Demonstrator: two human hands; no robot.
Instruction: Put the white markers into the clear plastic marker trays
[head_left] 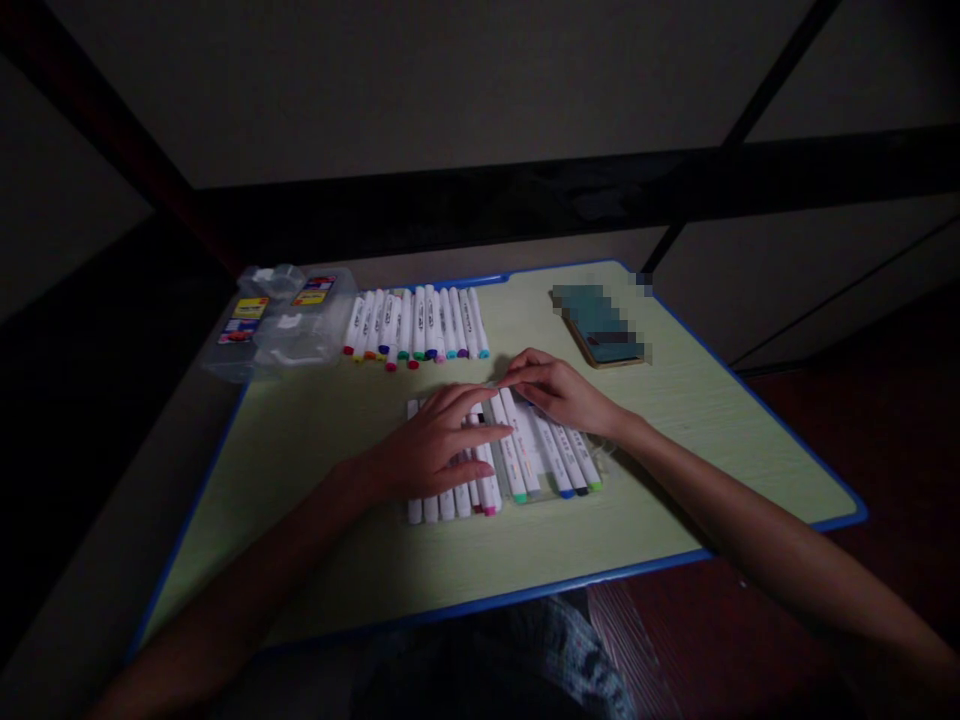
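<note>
The left forearm (285,565) angles in from the lower left, its hand, the left hand (442,440), turned palm down with fingers spread rightward. The right forearm (735,520) comes from the lower right; the right hand (559,392) points left, fingers bent, its fingertips close to the left's.
</note>
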